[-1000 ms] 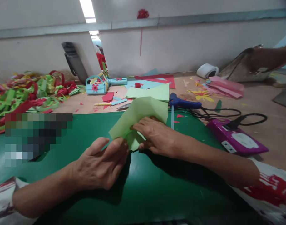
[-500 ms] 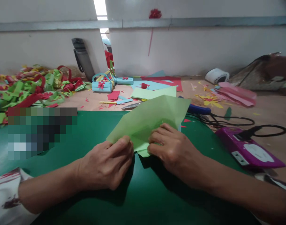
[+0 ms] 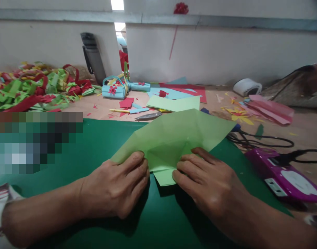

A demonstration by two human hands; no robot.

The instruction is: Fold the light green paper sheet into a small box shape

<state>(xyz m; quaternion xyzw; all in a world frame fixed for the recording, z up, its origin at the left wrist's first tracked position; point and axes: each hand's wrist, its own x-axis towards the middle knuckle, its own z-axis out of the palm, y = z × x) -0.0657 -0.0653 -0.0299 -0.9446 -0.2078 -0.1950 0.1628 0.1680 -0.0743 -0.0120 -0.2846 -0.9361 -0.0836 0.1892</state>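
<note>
A sheet of light green paper [image 3: 171, 135] with crease lines stands raised between my hands, its lower edge folded into a flap toward me. My left hand [image 3: 122, 185] pinches the paper's lower left part between thumb and curled fingers. On the right, my right hand [image 3: 207, 183] grips the folded lower edge, its fingers bent over the paper. Both hands are just above a green mat [image 3: 103, 138]. The tips of some fingers are hidden behind the paper.
Behind the mat lie scissors [image 3: 149, 116], a pale green sheet [image 3: 174, 103] and small blue paper bags [image 3: 114, 91]. Paper strips [image 3: 49, 86] are heaped at left, near a grey bottle [image 3: 94, 58]. A purple power strip [image 3: 285, 174] with black cables sits at right.
The green paper has opened wider, its right corner now reaching farther right. My right hand has moved right and toward me; the lower flap shows more. The view has shifted slightly.
</note>
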